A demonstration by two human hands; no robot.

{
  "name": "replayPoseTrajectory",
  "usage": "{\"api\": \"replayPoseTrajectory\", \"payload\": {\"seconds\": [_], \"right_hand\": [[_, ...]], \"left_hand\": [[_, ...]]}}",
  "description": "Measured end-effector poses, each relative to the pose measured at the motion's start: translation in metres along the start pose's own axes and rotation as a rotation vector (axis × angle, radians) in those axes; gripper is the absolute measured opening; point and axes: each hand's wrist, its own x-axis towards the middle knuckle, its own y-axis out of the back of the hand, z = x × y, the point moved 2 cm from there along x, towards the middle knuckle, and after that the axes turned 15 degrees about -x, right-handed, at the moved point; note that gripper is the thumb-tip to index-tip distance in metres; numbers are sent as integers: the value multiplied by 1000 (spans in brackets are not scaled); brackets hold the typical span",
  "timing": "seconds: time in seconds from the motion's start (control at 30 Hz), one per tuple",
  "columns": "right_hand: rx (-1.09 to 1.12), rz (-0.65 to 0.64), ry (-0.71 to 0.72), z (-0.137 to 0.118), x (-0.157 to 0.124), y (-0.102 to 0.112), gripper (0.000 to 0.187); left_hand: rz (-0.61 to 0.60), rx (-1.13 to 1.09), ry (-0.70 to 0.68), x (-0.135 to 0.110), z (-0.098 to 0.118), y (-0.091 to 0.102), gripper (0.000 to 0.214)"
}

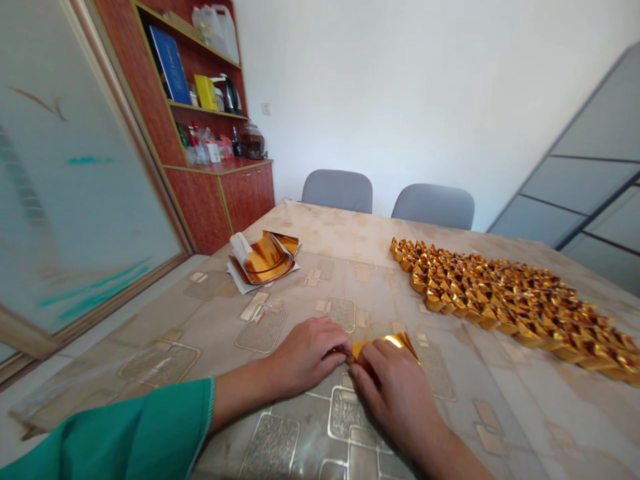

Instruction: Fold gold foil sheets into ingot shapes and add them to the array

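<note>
A piece of gold foil paper (pixel 409 345) lies at the near middle of the table, partly covered by my fingers. My left hand (pixel 311 352) is closed, its fingertips pinching the left end of the foil. Over the foil rests my right hand (pixel 393 383), fingers curled down, with thumb and fingertips gripping it close to the left fingertips. How the foil is folded under the fingers is hidden. To the right stand rows of folded gold foil pieces (pixel 480 287), packed together. A stack of loose gold foil sheets (pixel 267 260), curled and white-backed, sits at the left.
A patterned cover lies over the table (pixel 295 393). Two grey chairs, a left one (pixel 337 190) and a right one (pixel 434 203), stand at the far edge. Behind on the left is a red-brown cabinet (pixel 220 193) with bottles and a kettle, beside a frosted sliding door (pixel 85 173).
</note>
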Motion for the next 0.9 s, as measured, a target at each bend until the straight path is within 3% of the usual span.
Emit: {"api": "replayPoseTrajectory", "payload": {"seconds": [0.23,0.43,0.63,0.9], "right_hand": [[16,-18,-118,6,7,-8,20],[121,-20,-188,11,3,-13,6],[15,11,-97,9,3,-19,14],[-17,28,-89,7,2,-23,15]], "left_hand": [[91,-100,147,4,-2,1,7],[79,-141,155,4,-10,4,7],[73,-132,185,5,-13,4,5],[86,-59,204,5,-12,5,3]]}}
